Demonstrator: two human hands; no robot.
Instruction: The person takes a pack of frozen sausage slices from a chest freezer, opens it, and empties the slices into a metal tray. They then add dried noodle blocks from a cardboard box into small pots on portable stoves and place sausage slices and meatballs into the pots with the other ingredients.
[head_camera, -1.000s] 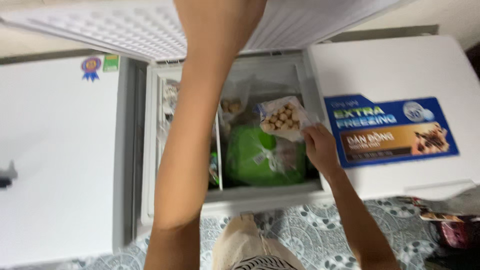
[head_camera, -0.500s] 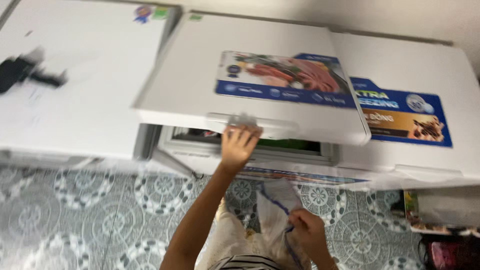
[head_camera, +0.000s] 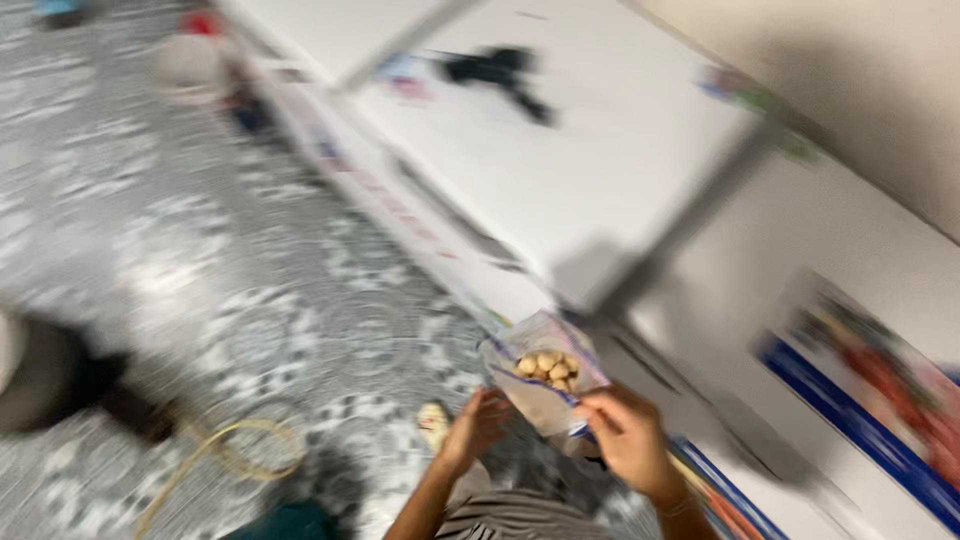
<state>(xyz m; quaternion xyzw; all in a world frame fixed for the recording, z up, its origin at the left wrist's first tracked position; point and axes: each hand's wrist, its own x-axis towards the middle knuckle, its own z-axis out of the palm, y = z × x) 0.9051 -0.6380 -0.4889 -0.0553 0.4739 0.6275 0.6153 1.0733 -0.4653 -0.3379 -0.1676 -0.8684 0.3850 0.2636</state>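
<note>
A person is standing on a patterned grey-and-white tiled floor (head_camera: 250, 300) beside a row of white chest freezers, the whole view smeared by motion blur. At far left a dark, rounded object (head_camera: 60, 385) is lying on the floor, too blurred to name, and a loop of yellowish cord (head_camera: 225, 460) is curling across the tiles beside it.

Moving right, the left hand (head_camera: 475, 425) is reaching up to the lower left edge of a clear plastic bag of small round pale food pieces (head_camera: 545, 375); its fingers are curling loosely at the bag's side, and whether they are actually pinching the plastic cannot be told. The bag is being held in the air between the two hands, just in front of the freezer front. Its long axis is running on a slant from upper left to lower right, with the food pieces bunching in the upper end, which is pointing up and away from the person.

The right hand (head_camera: 625, 440) is closing its grip on the bag's lower right end, fingers wrapping the blue-edged plastic.

Behind the bag, the closed white lid of a chest freezer (head_camera: 560, 160) is carrying a dark object (head_camera: 500, 70). Farther right, a second freezer lid (head_camera: 800, 250) is showing a blue and red sticker (head_camera: 870, 390).
</note>
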